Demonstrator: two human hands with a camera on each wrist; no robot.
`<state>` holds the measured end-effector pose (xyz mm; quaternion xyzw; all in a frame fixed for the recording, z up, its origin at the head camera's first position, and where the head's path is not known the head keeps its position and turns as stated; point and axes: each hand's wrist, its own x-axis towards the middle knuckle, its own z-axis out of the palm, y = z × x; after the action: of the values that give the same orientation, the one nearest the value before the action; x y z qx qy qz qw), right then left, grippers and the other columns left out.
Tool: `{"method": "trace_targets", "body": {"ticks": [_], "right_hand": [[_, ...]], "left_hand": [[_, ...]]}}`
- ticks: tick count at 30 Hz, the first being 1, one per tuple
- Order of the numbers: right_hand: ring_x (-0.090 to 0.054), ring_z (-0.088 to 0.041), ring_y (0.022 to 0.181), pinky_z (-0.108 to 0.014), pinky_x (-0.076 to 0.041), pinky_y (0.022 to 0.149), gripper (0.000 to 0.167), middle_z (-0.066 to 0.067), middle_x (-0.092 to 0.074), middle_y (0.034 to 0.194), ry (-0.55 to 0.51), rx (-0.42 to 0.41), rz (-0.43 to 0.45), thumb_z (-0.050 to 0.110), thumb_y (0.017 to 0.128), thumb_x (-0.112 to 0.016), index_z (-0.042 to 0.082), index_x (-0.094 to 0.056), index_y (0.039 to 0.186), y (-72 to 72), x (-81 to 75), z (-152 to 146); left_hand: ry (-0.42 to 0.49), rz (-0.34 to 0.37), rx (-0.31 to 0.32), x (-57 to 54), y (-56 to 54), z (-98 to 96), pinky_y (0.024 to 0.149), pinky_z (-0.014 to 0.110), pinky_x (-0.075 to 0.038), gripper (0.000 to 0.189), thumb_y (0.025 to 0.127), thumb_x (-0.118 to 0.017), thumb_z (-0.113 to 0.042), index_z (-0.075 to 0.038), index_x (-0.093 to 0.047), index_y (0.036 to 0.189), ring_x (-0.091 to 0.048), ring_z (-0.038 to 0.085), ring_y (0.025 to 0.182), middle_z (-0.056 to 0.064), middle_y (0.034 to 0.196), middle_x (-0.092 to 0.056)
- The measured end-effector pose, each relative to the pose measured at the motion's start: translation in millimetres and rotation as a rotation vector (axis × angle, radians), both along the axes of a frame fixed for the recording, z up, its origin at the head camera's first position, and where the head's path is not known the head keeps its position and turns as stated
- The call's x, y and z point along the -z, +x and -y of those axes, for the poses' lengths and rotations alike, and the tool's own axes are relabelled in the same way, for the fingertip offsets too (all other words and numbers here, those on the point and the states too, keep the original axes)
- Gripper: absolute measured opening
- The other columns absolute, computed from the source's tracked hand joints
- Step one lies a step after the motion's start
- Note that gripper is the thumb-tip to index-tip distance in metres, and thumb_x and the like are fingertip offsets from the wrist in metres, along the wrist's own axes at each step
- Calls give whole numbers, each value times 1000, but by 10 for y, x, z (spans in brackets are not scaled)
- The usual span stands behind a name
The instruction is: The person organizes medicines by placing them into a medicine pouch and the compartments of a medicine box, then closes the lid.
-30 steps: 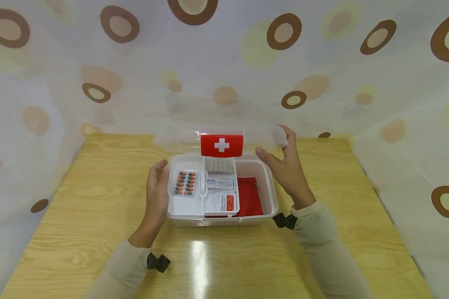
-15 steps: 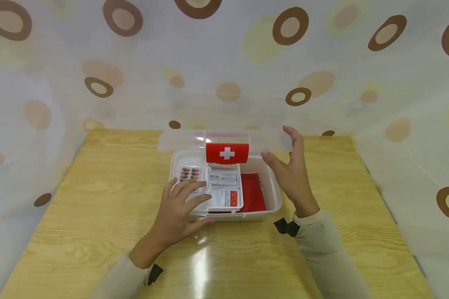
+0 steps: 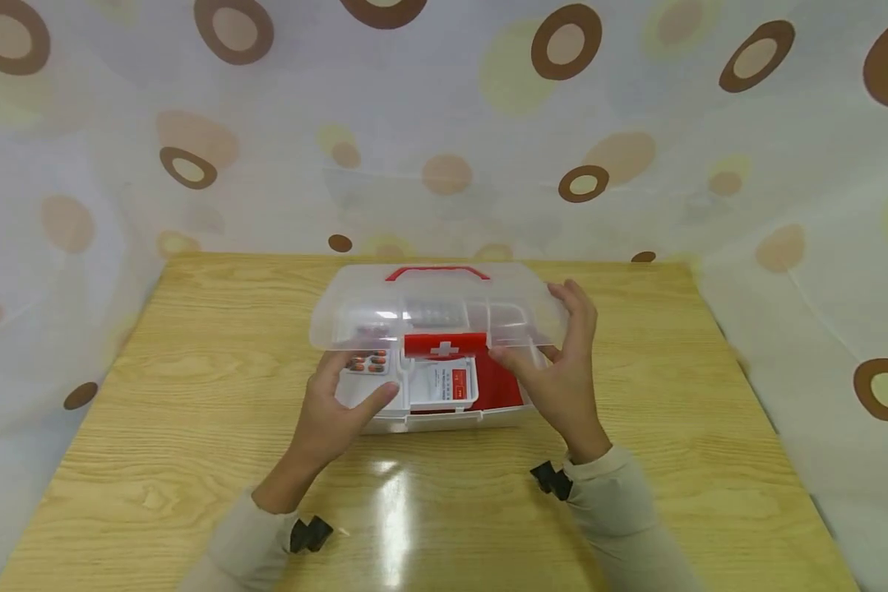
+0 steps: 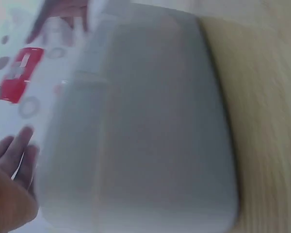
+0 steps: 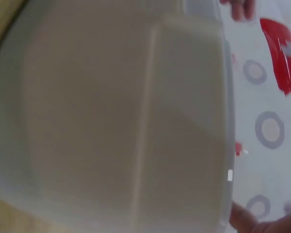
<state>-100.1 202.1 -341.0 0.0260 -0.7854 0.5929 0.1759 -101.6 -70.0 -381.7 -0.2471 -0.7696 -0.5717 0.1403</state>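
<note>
A white first-aid box (image 3: 444, 423) stands on the table with its clear lid (image 3: 444, 304) tilted partway down over it. The lid carries a red handle and a red latch (image 3: 444, 344) with a white cross. My right hand (image 3: 562, 378) holds the lid's right end, its thumb near the latch. At the front left, my left hand (image 3: 333, 415) has its fingers at the lid's left front edge, partly hidden, and its thumb extended over the tray. Inside lie a capsule blister pack (image 3: 368, 362), a red and white packet (image 3: 451, 382) and a red pouch (image 3: 496, 382).
The box rests on a wooden table (image 3: 215, 370). Behind it hangs a white curtain (image 3: 488, 214) with brown and yellow circles, and more of it closes both sides. Both wrist views are mostly filled by the box's blurred end walls.
The lid has swung down and forward, bringing its red handle into view. My right hand has moved down with it. My left hand went over the tray, then back to the lid's left front.
</note>
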Motion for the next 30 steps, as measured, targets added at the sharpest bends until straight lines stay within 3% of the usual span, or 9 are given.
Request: {"method": "trace_targets", "body": {"ticks": [3,5,10,14,18,22,27,29,30], "right_hand": [[-24,-18,147,-60,-41,112,103,6,-14,162,-52,64,36,15,80,-83,25,-15,156,103,65,75],[-21,-17,149,-58,-34,118,107,4,-14,162,-52,106,59,19,80,-82,27,-9,158,183,103,116],[-16,-26,150,-65,-31,116,97,-3,-12,165,139,121,25,21,80,-82,21,-23,157,350,189,138],[-11,-34,153,-76,-29,110,75,-8,-7,168,274,24,-61,10,83,-76,14,-42,150,433,288,84],[-13,-36,152,-78,-24,109,59,-12,-13,167,308,-30,-125,5,84,-71,11,-56,140,449,398,19],[-16,-35,152,-76,-21,112,63,-14,-21,165,382,-44,-144,10,78,-79,13,-59,137,409,450,-34],[-22,-36,151,-72,-25,115,78,-14,-35,160,557,-98,-174,22,71,-86,19,-55,143,383,462,-76],[-22,-36,151,-72,-32,111,85,-13,-36,160,611,-113,-186,25,69,-88,21,-52,146,402,473,-95],[-22,-37,152,-72,-34,110,89,-13,-36,161,635,-120,-190,27,68,-88,21,-50,147,409,481,-106]], "left_hand": [[174,225,144,-135,55,-23,90,21,-52,42,90,-67,2,3,-56,130,-66,7,105,-7,117,-72],[247,374,200,-199,115,-57,82,21,-57,37,92,-62,6,10,-53,128,-69,7,94,-12,107,-74],[319,687,139,-275,298,-160,70,27,-61,39,94,-64,-2,13,-52,128,-69,7,75,-16,86,-74],[342,840,102,-241,426,-206,65,30,-62,42,94,-66,-5,11,-51,130,-69,9,71,-11,80,-75],[342,967,75,-140,505,-206,65,31,-62,38,93,-66,-5,14,-55,125,-69,9,70,-8,81,-76],[325,1005,72,-41,529,-197,66,33,-63,30,93,-67,-7,14,-62,114,-72,10,73,0,83,-78],[266,948,103,18,553,-162,65,36,-63,32,93,-68,-9,16,-64,112,-74,10,73,16,91,-78],[173,840,83,36,572,-148,63,33,-62,29,92,-71,-14,11,-69,106,-72,7,68,17,89,-78],[117,709,64,60,581,-140,61,28,-61,25,90,-73,-17,7,-72,99,-70,3,65,14,85,-78]]}}
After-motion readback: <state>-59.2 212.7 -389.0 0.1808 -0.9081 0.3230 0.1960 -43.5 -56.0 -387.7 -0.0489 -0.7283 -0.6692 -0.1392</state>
